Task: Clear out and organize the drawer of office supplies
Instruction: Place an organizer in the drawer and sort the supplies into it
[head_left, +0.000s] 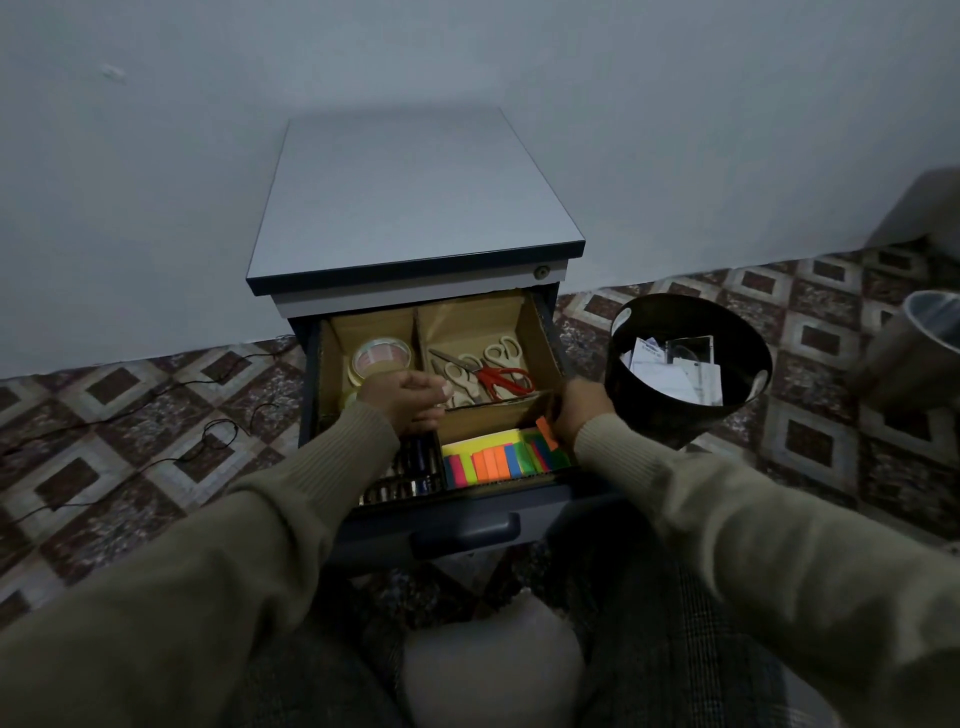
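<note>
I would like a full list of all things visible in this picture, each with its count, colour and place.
small filing cabinet: one, pale grey top with dark edge, against the wall
open drawer: one, dark blue front, lined with brown cardboard dividers
rolls of clear tape: at least two, back left compartment
scissors: several, cream handles and one red pair, back right compartment
sticky notes: many, neon pink, orange, green, blue, front right compartment
batteries: several, dark, front left compartment
round waste bin: one, black, holding white papers, on the floor to the right
thin cable: black, on the patterned floor to the left
left hand: fingers curled, over the dividers
right hand: at the sticky notes, grip unclear
</note>
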